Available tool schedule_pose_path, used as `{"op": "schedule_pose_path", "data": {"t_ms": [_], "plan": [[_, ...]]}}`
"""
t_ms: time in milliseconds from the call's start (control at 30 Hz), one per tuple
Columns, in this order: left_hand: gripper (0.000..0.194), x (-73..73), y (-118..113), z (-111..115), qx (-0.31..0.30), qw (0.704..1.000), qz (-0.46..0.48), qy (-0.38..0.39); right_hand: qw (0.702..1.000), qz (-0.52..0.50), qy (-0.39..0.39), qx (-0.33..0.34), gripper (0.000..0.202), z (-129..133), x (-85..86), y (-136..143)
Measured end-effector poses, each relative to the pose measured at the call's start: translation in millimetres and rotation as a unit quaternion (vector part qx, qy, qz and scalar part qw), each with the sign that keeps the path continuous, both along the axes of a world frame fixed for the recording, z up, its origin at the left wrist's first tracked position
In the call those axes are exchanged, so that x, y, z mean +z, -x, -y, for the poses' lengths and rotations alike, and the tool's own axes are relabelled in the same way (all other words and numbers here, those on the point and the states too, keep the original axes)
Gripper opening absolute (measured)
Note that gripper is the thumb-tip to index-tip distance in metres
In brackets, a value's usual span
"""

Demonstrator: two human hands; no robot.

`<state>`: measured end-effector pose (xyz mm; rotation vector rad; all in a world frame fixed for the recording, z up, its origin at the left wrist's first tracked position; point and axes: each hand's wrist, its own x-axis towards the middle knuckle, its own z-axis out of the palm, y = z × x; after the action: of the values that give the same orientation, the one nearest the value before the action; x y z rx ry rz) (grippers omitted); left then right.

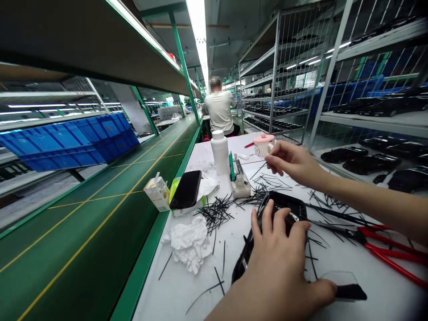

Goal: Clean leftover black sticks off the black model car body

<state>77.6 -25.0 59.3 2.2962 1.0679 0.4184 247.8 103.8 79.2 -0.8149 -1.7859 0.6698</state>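
Note:
A glossy black car-shaped shell (290,203) lies on the white table. Across its top rests my left hand (277,254), fingers spread and the thumb out to the right. My right hand (287,162) is raised beyond the shell, beside the pink-lidded cup, with thumb and forefinger pinched together; a thin dark strip (259,170) seems to run from the fingertips, though the grip itself is hard to make out. Many thin black strips (217,213) lie scattered around. Near my left thumb is a clear piece with a black end (349,292).
Red-handled scissors (384,249) lie at the right. Toward the back left are a phone (186,189), small carton (158,194), crumpled tissue (190,243) and white bottle (220,154). A green conveyor (100,218) borders the table; a person (219,111) sits ahead.

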Motion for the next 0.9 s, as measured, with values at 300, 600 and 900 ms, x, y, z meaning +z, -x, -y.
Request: {"op": "schedule_pose_path", "data": {"t_ms": [300, 600, 900], "plan": [[0.074, -3.9, -4.8, -4.1, 0.016, 1.0, 0.002, 0.01, 0.999, 0.041, -0.02, 0.022, 0.035, -46.6, -7.6, 33.5], [0.063, 1.0, -8.6, -1.4, 0.033, 0.999, -0.026, 0.02, 0.989, 0.136, 0.017, 0.046, 0.015, -50.1, -14.2, 49.9], [0.059, 10.6, 5.0, -11.4, 0.081, 0.996, -0.016, 0.046, 0.98, 0.167, 0.106, 0.038, 0.041, 64.4, -5.9, -23.3]]}}
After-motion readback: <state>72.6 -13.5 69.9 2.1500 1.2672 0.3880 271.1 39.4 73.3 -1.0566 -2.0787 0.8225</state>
